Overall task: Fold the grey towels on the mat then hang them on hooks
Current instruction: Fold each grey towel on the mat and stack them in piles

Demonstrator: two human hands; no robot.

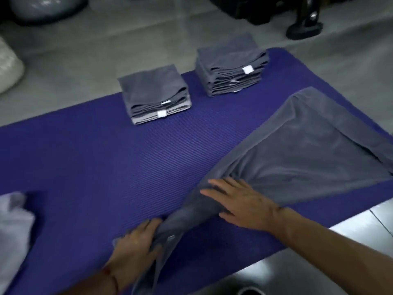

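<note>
A grey towel lies partly spread on the purple mat, bunched toward me at its near end. My left hand grips that bunched near end at the mat's front. My right hand rests flat with straight fingers on the towel just beyond it. Two stacks of folded grey towels stand at the far side of the mat: a lower stack on the left and a taller stack on the right.
A pale grey cloth lies at the mat's left near corner. Grey tiled floor surrounds the mat. A black stand foot sits at the back right, a grey ball at the back left, a white bag at the left.
</note>
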